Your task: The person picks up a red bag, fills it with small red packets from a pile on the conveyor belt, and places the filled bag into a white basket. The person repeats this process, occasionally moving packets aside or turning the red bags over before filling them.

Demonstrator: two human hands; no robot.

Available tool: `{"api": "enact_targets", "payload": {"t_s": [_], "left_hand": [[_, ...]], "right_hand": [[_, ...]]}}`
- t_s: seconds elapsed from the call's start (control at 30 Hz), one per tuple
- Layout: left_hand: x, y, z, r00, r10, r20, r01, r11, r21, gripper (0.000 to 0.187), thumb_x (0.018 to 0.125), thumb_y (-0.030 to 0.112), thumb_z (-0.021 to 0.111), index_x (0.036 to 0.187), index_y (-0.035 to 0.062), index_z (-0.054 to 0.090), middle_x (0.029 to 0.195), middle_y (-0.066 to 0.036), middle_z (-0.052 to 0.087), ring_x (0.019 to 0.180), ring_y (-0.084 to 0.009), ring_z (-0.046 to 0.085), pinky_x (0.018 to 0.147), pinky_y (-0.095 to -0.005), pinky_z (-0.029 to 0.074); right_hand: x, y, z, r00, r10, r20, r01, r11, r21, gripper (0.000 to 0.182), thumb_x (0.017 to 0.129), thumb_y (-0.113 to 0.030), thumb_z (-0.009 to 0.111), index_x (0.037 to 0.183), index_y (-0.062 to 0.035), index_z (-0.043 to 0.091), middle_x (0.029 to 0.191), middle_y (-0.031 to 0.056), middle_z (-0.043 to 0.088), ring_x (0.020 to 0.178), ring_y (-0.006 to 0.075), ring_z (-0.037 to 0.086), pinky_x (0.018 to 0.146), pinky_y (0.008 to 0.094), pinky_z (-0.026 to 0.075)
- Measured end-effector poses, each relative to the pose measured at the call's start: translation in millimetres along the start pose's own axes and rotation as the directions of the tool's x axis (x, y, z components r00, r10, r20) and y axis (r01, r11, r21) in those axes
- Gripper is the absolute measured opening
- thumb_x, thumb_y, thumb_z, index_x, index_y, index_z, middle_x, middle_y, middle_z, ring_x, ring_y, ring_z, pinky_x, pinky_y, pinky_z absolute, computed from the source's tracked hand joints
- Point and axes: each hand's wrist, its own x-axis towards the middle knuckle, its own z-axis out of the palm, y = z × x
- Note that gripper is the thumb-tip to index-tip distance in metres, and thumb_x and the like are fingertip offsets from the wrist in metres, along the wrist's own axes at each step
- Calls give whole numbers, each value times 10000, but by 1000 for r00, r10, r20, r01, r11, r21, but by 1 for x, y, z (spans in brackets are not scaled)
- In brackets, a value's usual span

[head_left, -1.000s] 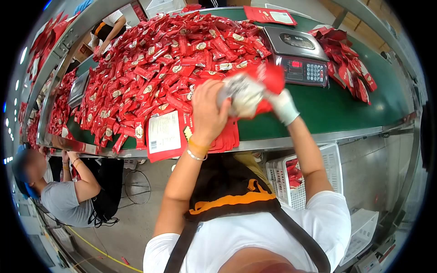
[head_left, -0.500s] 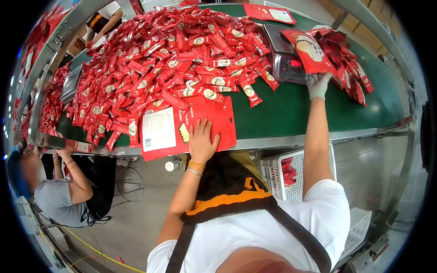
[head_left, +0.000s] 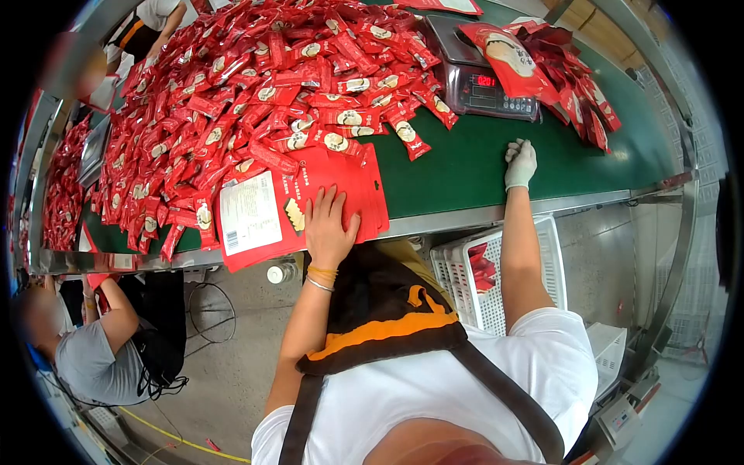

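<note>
My left hand (head_left: 331, 227) lies flat, fingers spread, on a stack of flat red pouches (head_left: 358, 200) with a white label at the table's front edge. My right hand (head_left: 521, 161), in a pale glove, hovers above the green surface with its fingers curled in and nothing visible in them. Beyond it, a filled red pouch (head_left: 508, 62) leans on the right side of a digital scale (head_left: 482, 91) with lit red digits. Several more filled pouches (head_left: 577, 97) are heaped to its right.
A large heap of small red packets (head_left: 256, 101) covers the left and middle of the green table (head_left: 465, 178). Below the table stands a white crate (head_left: 549, 256) with red packaging inside. A co-worker (head_left: 108, 341) sits at left; another person's arm (head_left: 164, 27) reaches in behind the heap.
My right hand has let go of the filled pouch and drawn back toward me, its fingers curling in. The scale's digits have changed. My left hand stays on the stack; the view has shifted slightly.
</note>
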Motion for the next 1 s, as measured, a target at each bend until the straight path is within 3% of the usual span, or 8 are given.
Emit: {"api": "enact_targets", "payload": {"t_s": [0.2, 0.3, 0.4, 0.5, 0.57, 0.7, 0.9, 1.0], "left_hand": [[-13, -22, -48, 738, -191, -647, 149, 982, -120, 984, 747, 274, 746, 1525, 29, 195, 1572, -272, 144, 1472, -439, 115, 1169, -591, 117], [-5, -81, -82, 527, -394, -753, 364, 905, -218, 1152, 727, 282, 805, 1557, 29, 46, 1607, -253, -19, 1483, -438, 36, 1179, -568, 107], [18, -140, -95, 341, -542, -768, 544, 780, -309, 1228, 695, 367, 831, 1569, 71, 22, 1622, -236, -45, 1492, -443, 5, 1118, -688, 116], [46, -167, -82, 272, -648, -711, 766, 593, -247, 1169, 750, 510, 762, 1581, 114, 41, 1633, -204, 20, 1498, -429, 23, 1093, -727, 103], [61, -157, -71, 287, -614, -736, 697, 661, -280, 991, 836, 459, 670, 1580, 115, 114, 1634, -186, 73, 1497, -420, 65, 1123, -691, 15], [63, -159, -68, 326, -607, -725, 622, 715, -319, 850, 875, 355, 577, 1553, 30, 182, 1618, -216, 132, 1488, -439, 92, 1134, -655, -56], [51, -149, -91, 361, -592, -721, 455, 787, -417, 804, 882, 314, 570, 1537, 14, 212, 1601, -260, 134, 1488, -436, 96, 1133, -649, -79], [28, -150, -117, 397, -569, -720, 372, 817, -441, 727, 901, 270, 566, 1509, 4, 269, 1588, -264, 160, 1481, -430, 131, 1167, -601, 15]], "right_hand": [[-40, 3, 19, 980, -181, -82, 157, 958, -239, 365, 984, -308, 590, 1162, 11, 583, 990, 93, 659, 850, 184, 622, 756, 317, 528], [-156, -10, 87, 870, -392, 299, 489, 763, -422, 409, 860, -184, 737, 1191, 11, 597, 1151, 143, 615, 1076, 254, 590, 984, 385, 466], [-241, -30, 165, 393, -265, 880, 876, 399, -271, 799, 646, -381, 855, 1321, -63, 567, 1389, 227, 462, 1292, 392, 424, 1083, 495, 361], [-311, 12, 228, -192, -220, 957, 910, 326, 257, 895, 670, -543, 780, 1403, -117, 492, 1468, 171, 390, 1348, 390, 355, 1110, 628, 232], [-353, 47, 251, -394, -96, 914, 852, 334, 403, 952, 690, -539, 754, 1475, -148, 383, 1484, 134, 386, 1359, 375, 350, 1107, 632, 230], [-355, 43, 258, -302, 58, 951, 848, 471, 241, 954, 723, -503, 732, 1489, -103, 329, 1471, 128, 417, 1363, 339, 371, 1101, 639, 242], [-336, -9, 161, -331, -155, 931, 691, 633, 350, 418, 796, -86, 727, 1191, -48, 597, 1125, 156, 616, 1050, 339, 590, 886, 427, 479], [-347, 13, 96, -325, 234, 916, 708, 703, 71, 469, 832, -134, 691, 1267, -40, 544, 1250, 182, 559, 1135, 363, 553, 957, 453, 457]]}}
